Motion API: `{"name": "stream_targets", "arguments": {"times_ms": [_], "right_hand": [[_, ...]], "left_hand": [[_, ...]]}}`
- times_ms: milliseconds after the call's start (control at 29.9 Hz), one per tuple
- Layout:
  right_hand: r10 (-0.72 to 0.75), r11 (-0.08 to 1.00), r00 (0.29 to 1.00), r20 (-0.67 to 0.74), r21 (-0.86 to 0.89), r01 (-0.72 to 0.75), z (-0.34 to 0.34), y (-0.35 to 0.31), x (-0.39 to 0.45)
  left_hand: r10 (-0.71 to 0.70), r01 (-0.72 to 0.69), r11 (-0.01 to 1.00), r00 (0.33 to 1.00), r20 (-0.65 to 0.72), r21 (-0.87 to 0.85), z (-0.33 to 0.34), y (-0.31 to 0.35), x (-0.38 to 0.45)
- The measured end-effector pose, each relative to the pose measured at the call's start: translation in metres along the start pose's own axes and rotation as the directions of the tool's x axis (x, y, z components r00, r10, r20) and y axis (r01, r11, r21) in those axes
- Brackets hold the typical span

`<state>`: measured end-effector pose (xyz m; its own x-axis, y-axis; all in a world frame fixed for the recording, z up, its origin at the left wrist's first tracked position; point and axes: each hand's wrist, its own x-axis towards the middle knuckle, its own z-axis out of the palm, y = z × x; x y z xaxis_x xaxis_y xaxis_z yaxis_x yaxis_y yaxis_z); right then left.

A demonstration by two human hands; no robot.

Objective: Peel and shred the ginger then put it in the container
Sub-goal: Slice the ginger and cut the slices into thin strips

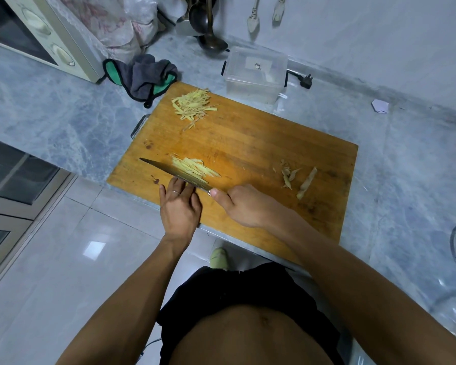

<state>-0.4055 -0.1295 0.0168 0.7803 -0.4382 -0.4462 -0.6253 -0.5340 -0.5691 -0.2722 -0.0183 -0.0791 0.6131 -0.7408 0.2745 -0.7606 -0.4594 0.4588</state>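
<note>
Ginger lies in three places on the board (261,143): a far pile of shreds (192,104) near the back left corner, a near pile of strips (195,168) close to the front edge, and brown peel (296,177) scattered toward the right side. The near strips lie against the flat of the knife (174,171), partly on it, and the blade runs slantwise from its tip at the left to the handle end at the right. The right hand (244,204) grips the knife's handle, fingers curled round it, with the thumb laid forward toward the blade. The left hand (181,206) has straight fingers whose tips touch the near side of the blade; it grasps nothing, and a ring shows on one finger. The container (256,75), clear plastic and lidless, stands on the counter (63,114) just beyond the board's back edge, apart from both piles; whether it holds any ginger I cannot tell. A grey and green cloth (145,76) sits bunched by the board's back left corner, beside a microwave (37,30). A ladle (211,35) hangs behind the container, and a plug (307,81) lies to its right.
</note>
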Motion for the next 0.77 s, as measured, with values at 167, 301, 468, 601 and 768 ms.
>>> {"name": "stream_targets", "arguments": {"times_ms": [167,301,468,601,768], "right_hand": [[0.018,1.0,1.0,0.02,-0.022,-0.017,0.0,-0.001,-0.001],[0.036,0.999,0.999,0.035,-0.024,-0.035,0.003,0.0,-0.002],[0.049,0.999,0.998,0.026,0.014,-0.049,0.009,0.0,0.003],[0.053,0.998,0.998,0.018,0.022,-0.054,0.01,-0.005,0.005],[0.032,0.999,0.999,-0.008,0.013,-0.032,0.009,-0.006,-0.002]], "left_hand": [[-0.02,0.02,1.0,1.0,-0.021,0.014,0.0,0.002,0.0],[-0.019,0.019,0.999,1.0,-0.01,0.037,0.001,0.003,-0.001],[-0.036,0.034,0.998,0.999,0.024,0.058,0.004,0.0,0.0],[-0.062,0.06,0.997,0.997,0.039,0.055,0.001,0.003,0.0],[-0.088,0.084,0.994,0.995,0.057,0.063,-0.002,0.006,-0.004]]}}
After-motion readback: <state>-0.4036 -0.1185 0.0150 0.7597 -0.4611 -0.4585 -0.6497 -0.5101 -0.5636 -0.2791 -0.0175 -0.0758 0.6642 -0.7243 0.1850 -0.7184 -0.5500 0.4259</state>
